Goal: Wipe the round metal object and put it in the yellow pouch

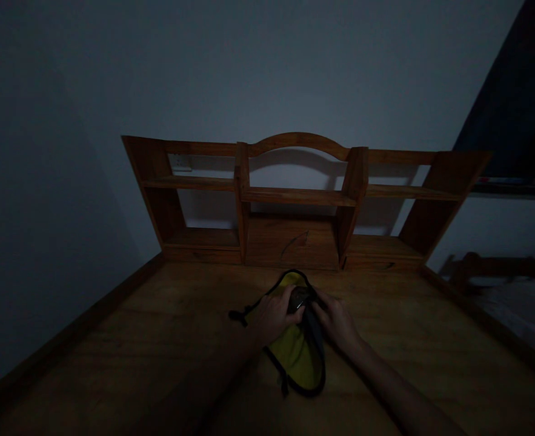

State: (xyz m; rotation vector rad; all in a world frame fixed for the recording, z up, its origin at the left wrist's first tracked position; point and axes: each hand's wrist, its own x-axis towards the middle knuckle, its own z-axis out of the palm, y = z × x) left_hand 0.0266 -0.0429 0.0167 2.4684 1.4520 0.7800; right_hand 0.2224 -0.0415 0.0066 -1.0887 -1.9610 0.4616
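In the dim head view, a yellow cloth pouch with black edging and a grey inner side lies spread on the wooden desk. My left hand is closed round a small dark, shiny, rounded object, held over the upper part of the pouch. What kind of object it is, I cannot make out. On the other side, my right hand pinches the dark-trimmed right edge of the pouch, close to the object. Its fingertips are partly hidden in shadow. Black straps stick out at the pouch's left and lower edges.
A wooden shelf unit stands at the back of the desk, with a raised rim along each side. Behind the left shelf a wall socket shows. At the far right are a dark board and a wooden rail.
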